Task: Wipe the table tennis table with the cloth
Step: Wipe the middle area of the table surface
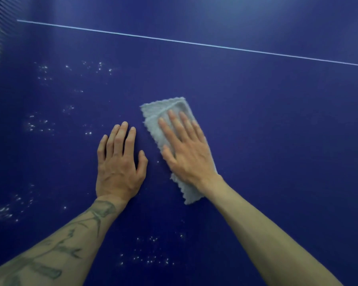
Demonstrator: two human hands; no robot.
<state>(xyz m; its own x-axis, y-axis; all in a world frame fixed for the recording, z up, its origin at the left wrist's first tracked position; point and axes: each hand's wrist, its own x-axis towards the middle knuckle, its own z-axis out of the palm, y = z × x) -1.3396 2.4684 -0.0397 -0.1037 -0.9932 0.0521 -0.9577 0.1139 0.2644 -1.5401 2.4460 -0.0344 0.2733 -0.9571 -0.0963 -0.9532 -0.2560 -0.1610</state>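
1. I see the blue table fill the whole frame. A thin white line runs across the top.
2. The cloth is grey and folded. It lies flat on the table, just right of the middle of the frame.
3. The right hand lies on top of the cloth. Its grip is spread flat, with the fingers straight and side by side. They press the cloth down and do not pinch it.
4. The left hand rests on the bare table just left of the cloth and does not touch it. Its grip is flat too and holds nothing.
5. I think the wiping step is in hand and only partly done. The right side of the frame looks clean. Little white specks dot the left side, from top to bottom, and more sit at the bottom middle.
6. For the next move, I would slide the cloth left toward the specks. The left hand is in the way, so it must lift or move first. I would press flat so the cloth does not bunch up.
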